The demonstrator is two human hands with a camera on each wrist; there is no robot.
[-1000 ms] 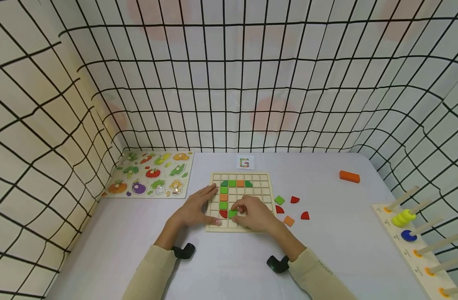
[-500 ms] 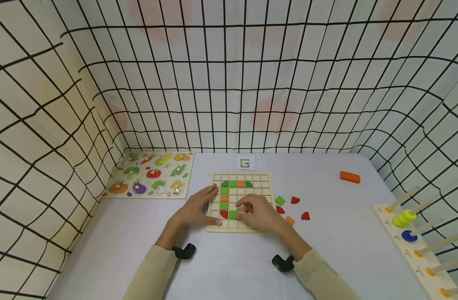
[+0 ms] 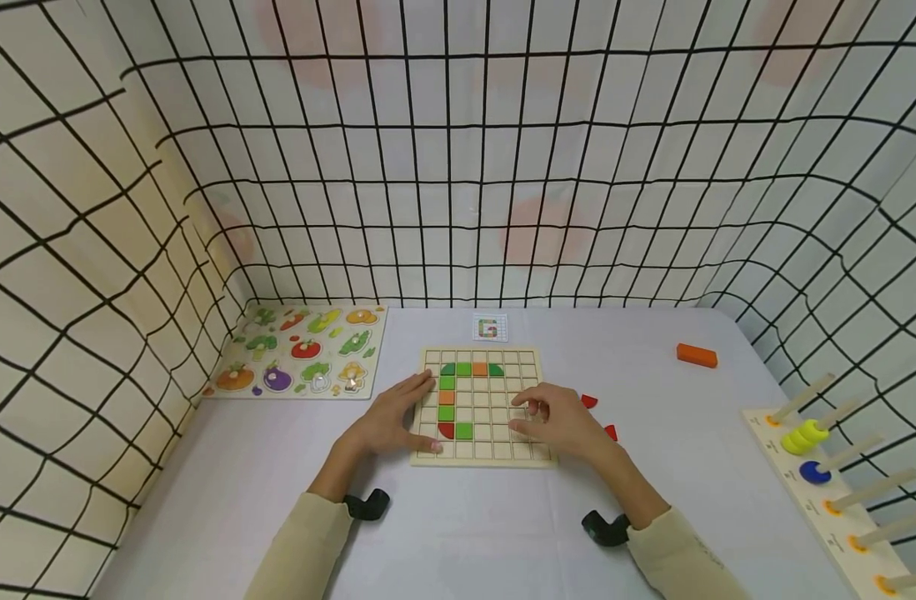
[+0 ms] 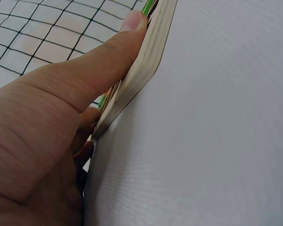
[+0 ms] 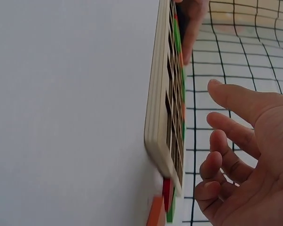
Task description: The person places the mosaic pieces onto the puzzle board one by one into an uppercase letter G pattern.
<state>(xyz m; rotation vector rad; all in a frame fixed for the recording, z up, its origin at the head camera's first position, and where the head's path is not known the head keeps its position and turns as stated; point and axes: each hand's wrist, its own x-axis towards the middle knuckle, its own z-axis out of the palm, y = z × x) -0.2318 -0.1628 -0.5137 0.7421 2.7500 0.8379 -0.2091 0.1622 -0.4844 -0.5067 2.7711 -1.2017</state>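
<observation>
In the head view a wooden grid board [image 3: 482, 462] holds green, orange, red and dark green pieces in a C-like row. A green square [image 3: 463, 431] lies beside the red quarter-round [image 3: 446, 430] in the lower part. My left hand [image 3: 390, 419] rests at the board's left side, its thumb [image 4: 125, 35] on the rim and the fingers spread. Over the board's right part, my right hand [image 3: 558, 421] is raised with loosely bent fingers and nothing between them. Beyond the board's edge in the right wrist view lie loose orange [image 5: 155, 213], red [image 5: 167, 193] and green [image 5: 170, 212] pieces.
Behind the board lies a small pattern card [image 3: 491, 327]. A vegetable puzzle [image 3: 292, 397] is at the left. Two red pieces peek out past my right hand. An orange block [image 3: 697, 356] and a peg board [image 3: 791, 475] with rings are at the right. Black mesh [image 3: 449, 181] surrounds the table.
My right hand has let go of the green square, which stays in its grid cell, and moved right across the board, now covering some loose pieces. The left hand has stayed put.
</observation>
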